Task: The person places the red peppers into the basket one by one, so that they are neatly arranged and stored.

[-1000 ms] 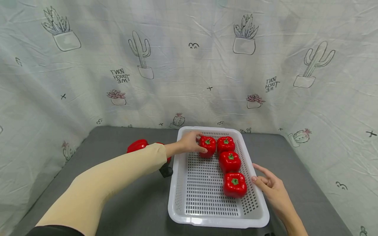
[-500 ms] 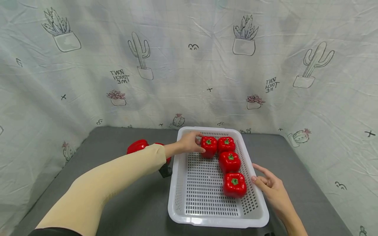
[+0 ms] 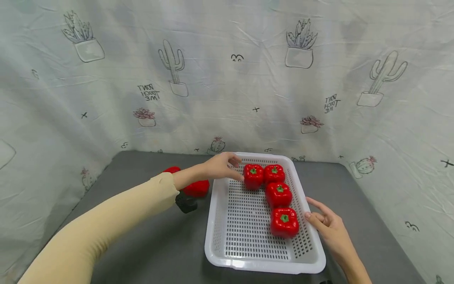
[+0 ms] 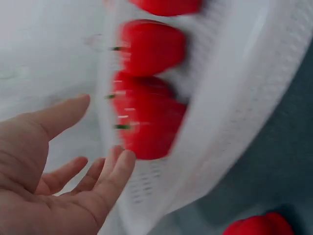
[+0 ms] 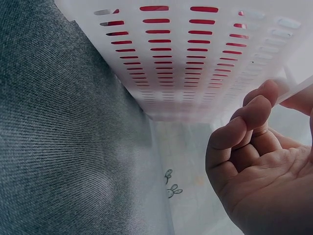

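Observation:
A white perforated plastic basket (image 3: 266, 265) holds several red bell peppers with green stems. At its far end, one bell pepper (image 3: 253, 182) stands beside another bell pepper (image 3: 274, 172). Two more, a middle bell pepper (image 3: 278, 196) and a near bell pepper (image 3: 285, 227), line the right side. My left hand (image 3: 220, 165) hovers over the far left rim, fingers apart and holding nothing, just left of the far-end pepper. On the right side, my right hand (image 3: 330, 228) pinches the basket rim between thumb and fingers; the right wrist view shows those fingers curled beneath the rim (image 5: 295, 92).
Left of the basket, a red bell pepper (image 3: 196, 190) and another red one (image 3: 172, 169) lie on the dark grey table (image 3: 159, 244), partly behind my left forearm. A black strapped device (image 3: 186, 202) shows under that wrist. A cactus-print curtain (image 3: 209, 79) encloses the table's back and sides.
My left hand has slid the far-left pepper slightly right against its neighbour, then let go and drawn back left. The right hand keeps its grip on the rim.

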### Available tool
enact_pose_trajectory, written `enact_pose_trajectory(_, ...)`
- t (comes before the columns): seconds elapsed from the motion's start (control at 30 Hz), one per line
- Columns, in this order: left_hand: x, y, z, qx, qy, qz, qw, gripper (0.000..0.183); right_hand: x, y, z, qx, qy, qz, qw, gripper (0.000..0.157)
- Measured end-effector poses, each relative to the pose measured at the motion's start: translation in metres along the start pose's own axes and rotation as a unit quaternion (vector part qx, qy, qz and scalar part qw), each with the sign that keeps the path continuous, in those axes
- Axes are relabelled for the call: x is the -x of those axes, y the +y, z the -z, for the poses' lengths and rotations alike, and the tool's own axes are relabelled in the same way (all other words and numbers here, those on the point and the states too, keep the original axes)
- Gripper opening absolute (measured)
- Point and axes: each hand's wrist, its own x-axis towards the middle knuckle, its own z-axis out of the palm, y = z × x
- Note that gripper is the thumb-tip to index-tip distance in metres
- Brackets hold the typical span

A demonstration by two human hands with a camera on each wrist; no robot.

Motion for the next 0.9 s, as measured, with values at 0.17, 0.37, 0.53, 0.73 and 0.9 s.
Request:
enact_pose_trajectory(0.17, 0.036, -0.006, 0.019, 0.007, 0.057, -0.047, 0.9973, 0.060, 0.000, 0.001, -0.001, 0.005, 0.003, 0.000, 1.000, 0.059)
enact_pose_trajectory(0.37, 0.089, -0.046, 0.030, 0.013, 0.162, -0.035, 0.9861, 0.059, -0.001, 0.001, -0.001, 0.014, 0.007, 0.006, 1.000, 0.059)
enact_pose_trajectory(0.53, 0.125, -0.086, 0.034, 0.026, 0.245, -0.003, 0.9692, 0.059, -0.001, -0.001, -0.001, 0.017, 0.006, 0.006, 1.000, 0.060)
enact_pose_trajectory(0.73, 0.145, -0.114, 0.044, 0.000, 0.280, 0.001, 0.9600, 0.061, -0.001, 0.000, 0.000, 0.016, 0.004, 0.008, 1.000, 0.060)
enact_pose_trajectory(0.9, 0.146, -0.123, 0.052, 0.005, 0.267, -0.001, 0.9637, 0.066, -0.001, 0.000, -0.001, 0.018, 0.003, 0.003, 1.000, 0.060)
